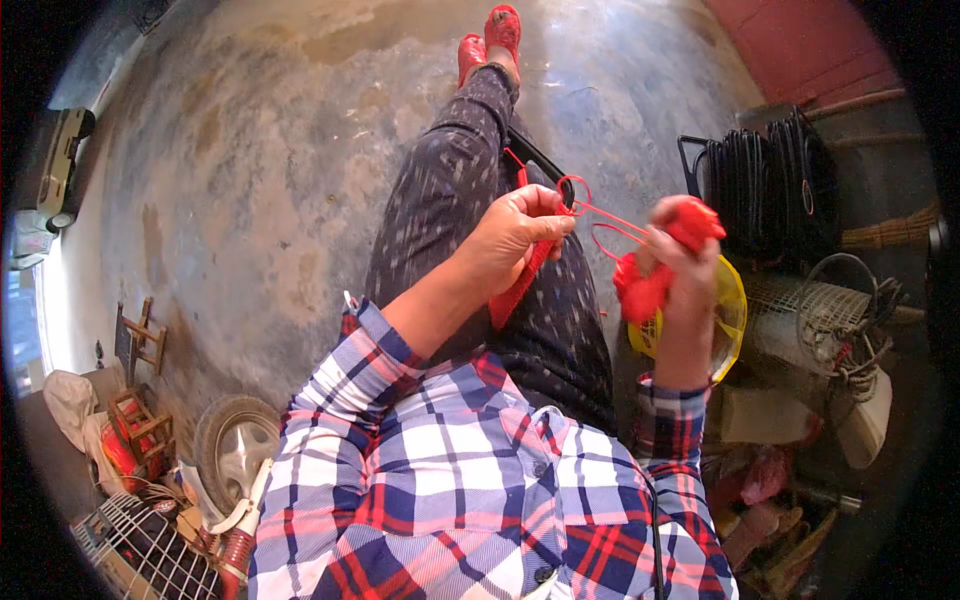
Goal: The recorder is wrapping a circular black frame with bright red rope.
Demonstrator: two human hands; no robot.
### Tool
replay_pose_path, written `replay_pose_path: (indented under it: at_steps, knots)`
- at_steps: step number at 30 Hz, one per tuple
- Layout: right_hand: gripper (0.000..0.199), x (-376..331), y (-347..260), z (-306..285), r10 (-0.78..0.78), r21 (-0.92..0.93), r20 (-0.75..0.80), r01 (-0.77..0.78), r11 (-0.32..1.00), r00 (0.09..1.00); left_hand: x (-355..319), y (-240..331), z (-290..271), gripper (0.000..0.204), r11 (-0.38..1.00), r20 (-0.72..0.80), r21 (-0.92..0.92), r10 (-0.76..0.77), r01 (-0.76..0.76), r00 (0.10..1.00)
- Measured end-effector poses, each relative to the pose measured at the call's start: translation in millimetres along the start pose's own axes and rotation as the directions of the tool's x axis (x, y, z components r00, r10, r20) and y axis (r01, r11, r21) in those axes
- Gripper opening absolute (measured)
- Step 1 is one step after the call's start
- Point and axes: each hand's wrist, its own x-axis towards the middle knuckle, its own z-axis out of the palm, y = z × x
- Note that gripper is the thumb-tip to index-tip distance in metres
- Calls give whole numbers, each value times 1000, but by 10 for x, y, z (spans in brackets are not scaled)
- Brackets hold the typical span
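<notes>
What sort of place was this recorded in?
Probably a garage or household storage room: there is a stained, concrete-looking floor, a loose wheel with its tyre and a white wire rack among piled odds and ends.

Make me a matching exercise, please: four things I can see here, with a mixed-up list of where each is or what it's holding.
Things:
1. left hand
2. wheel
3. right hand
4. shoes

Places and states:
A. holding bunched red material
B. red, near the top of the view
C. over the dark trousers
D. at the lower left of the view

Pairs: 1-C, 2-D, 3-A, 4-B
</notes>
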Motion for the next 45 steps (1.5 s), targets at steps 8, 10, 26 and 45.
replay_pose_path:
  at_steps: [8, 10, 26, 45]
  knots:
    - [22, -567, -342, 371, -33, 251, 228, -26, 968, 973, 50, -32, 22, 21, 998, -74, 67, 25, -20, 997]
    - [21, -616, -369, 462, -23, 219, 261, -36, 975, 965, 55, -33, 42, 23, 994, -92, 110, 34, -23, 995]
    - [26, 180, -276, 159, -60, -635, 397, 322, 702, 916, -49, 436, 391, 13, 782, -122, 547, 426, -297, 896]
    - [31, 155, 67, 403, -483, -567, 275, 546, 617, 831, -136, 524, 665, 21, 893, -134, 379, 311, -241, 941]
